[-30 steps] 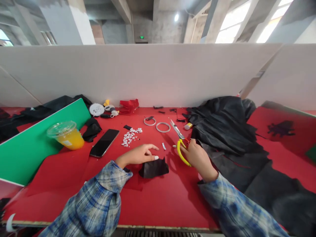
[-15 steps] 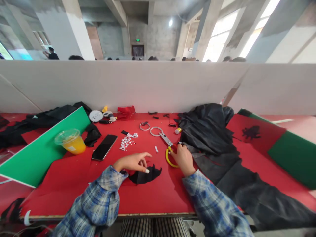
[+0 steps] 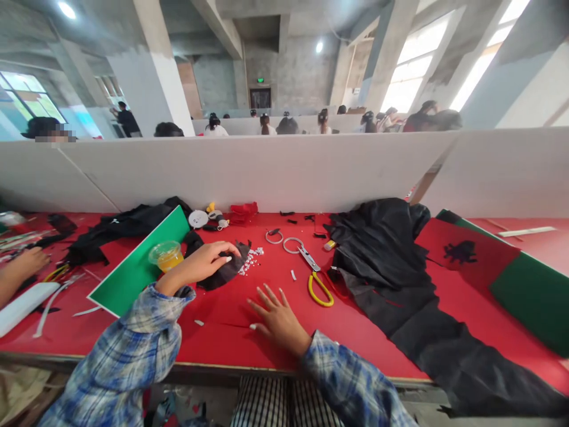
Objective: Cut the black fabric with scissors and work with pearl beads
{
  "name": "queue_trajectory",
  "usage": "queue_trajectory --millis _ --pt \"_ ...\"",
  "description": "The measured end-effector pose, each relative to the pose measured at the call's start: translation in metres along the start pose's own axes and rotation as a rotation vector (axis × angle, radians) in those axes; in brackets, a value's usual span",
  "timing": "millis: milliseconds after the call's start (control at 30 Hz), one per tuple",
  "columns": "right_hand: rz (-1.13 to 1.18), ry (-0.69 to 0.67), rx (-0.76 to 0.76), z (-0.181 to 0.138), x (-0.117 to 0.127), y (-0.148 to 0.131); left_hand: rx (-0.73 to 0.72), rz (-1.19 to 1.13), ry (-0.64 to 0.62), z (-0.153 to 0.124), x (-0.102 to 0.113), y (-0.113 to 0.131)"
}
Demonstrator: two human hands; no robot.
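Observation:
My left hand (image 3: pixel 205 262) is closed on a small piece of black fabric (image 3: pixel 230 271), at the left of the red table beside a scatter of white pearl beads (image 3: pixel 251 260). Its fingers curl over the top of the cloth, and the phone that lay there is hidden. My right hand (image 3: pixel 281 320) is spread with fingers apart over the bare red surface, holding nothing. Beyond it to the right lie scissors (image 3: pixel 311 262) with one yellow handle loop in plain view. A small white strip (image 3: pixel 293 275) lies between the beads and scissors.
A cup of orange drink (image 3: pixel 165 256) stands behind my left wrist, by a slanted green board (image 3: pixel 133 267). Black cloth (image 3: pixel 382 243) is heaped on the right. Metal rings (image 3: pixel 274 237) lie farther back before a white partition (image 3: pixel 284 172). A co-worker's hand (image 3: pixel 32 261) is at far left.
My left hand has moved left and away from me, bringing the black fabric piece beside the beads. My right hand has left the scissors, moved left and spread out. The view has shifted.

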State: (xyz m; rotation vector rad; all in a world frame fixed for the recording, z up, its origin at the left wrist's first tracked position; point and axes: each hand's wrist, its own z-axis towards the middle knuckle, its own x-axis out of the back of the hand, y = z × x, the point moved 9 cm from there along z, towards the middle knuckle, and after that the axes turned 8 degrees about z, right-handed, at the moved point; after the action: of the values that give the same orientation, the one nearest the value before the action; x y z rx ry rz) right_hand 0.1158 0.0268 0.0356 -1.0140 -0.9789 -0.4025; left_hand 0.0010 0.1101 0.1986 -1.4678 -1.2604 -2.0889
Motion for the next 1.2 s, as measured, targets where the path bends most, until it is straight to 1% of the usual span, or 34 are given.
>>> queue_trajectory --millis 33,67,100,133,200,233,300,333,433,500,567,633,700,733,767,800,867,933,967,1000,1033,1100,1167,1200 --pt "0.03 -0.063 -0.011 -0.001 -0.009 -0.002 -0.004 0.021 0.002 -0.007 0.001 -0.002" --pt "0.061 -0.119 -0.035 -0.004 -0.015 0.001 -0.007 0.032 -0.01 -0.014 -0.002 -0.005" --pt "0.09 -0.169 -0.066 -0.01 -0.018 0.009 -0.006 0.034 -0.041 -0.021 -0.01 -0.01" --pt "0.114 -0.213 -0.096 -0.019 -0.019 0.019 -0.005 0.03 -0.096 -0.027 -0.023 -0.015" --pt "0.15 -0.268 -0.15 -0.04 -0.013 0.046 -0.006 0.008 -0.252 -0.038 -0.059 -0.026" --pt "0.168 -0.268 -0.16 -0.051 -0.007 0.058 -0.017 -0.009 -0.342 -0.042 -0.08 -0.03" --pt "0.207 -0.243 -0.149 -0.072 0.006 0.08 -0.074 -0.073 -0.476 -0.04 -0.121 -0.029" --pt "0.226 -0.225 -0.136 -0.08 0.011 0.088 -0.125 -0.117 -0.522 -0.034 -0.139 -0.024" --pt "0.271 -0.151 -0.097 -0.098 0.023 0.102 -0.259 -0.274 -0.636 -0.006 -0.189 0.002" --pt "0.283 -0.046 -0.06 -0.103 0.03 0.105 -0.308 -0.334 -0.71 0.015 -0.216 0.018" --pt "0.279 0.116 -0.012 -0.106 0.042 0.104 -0.331 -0.34 -0.769 0.032 -0.237 0.029" --pt "0.225 0.345 0.001 -0.113 0.058 0.103 -0.318 -0.293 -0.805 0.042 -0.249 0.034" --pt "0.104 0.545 -0.017 -0.123 0.069 0.099 -0.31 -0.172 -0.782 0.045 -0.247 0.037" --pt "0.027 0.603 -0.027 -0.127 0.07 0.095 -0.323 -0.079 -0.742 0.044 -0.241 0.039" --pt "-0.052 0.618 -0.028 -0.128 0.067 0.088 -0.341 0.029 -0.683 0.042 -0.232 0.043" --pt "-0.128 0.591 -0.022 -0.126 0.06 0.081 -0.357 0.145 -0.603 0.038 -0.222 0.047" --pt "-0.252 0.462 -0.011 -0.12 0.039 0.068 -0.316 0.376 -0.407 0.025 -0.2 0.053" --pt "-0.32 0.31 -0.014 -0.115 0.017 0.06 -0.153 0.565 -0.159 0.006 -0.179 0.051" --pt "-0.33 0.247 -0.027 -0.114 0.008 0.059 -0.072 0.618 -0.061 -0.008 -0.174 0.05" --pt "-0.33 0.198 -0.047 -0.114 0.001 0.06 -0.019 0.641 0.001 -0.023 -0.176 0.05" --pt "-0.325 0.163 -0.069 -0.115 -0.003 0.061 -0.028 0.639 0.029 -0.037 -0.184 0.052" --pt "-0.316 0.126 -0.113 -0.117 -0.008 0.065 -0.123 0.61 0.025 -0.062 -0.209 0.06" --pt "-0.314 0.117 -0.142 -0.119 -0.008 0.069 -0.147 0.606 0.005 -0.077 -0.229 0.06" --pt "-0.314 0.114 -0.149 -0.12 -0.007 0.07 -0.14 0.611 -0.004 -0.081 -0.235 0.058"
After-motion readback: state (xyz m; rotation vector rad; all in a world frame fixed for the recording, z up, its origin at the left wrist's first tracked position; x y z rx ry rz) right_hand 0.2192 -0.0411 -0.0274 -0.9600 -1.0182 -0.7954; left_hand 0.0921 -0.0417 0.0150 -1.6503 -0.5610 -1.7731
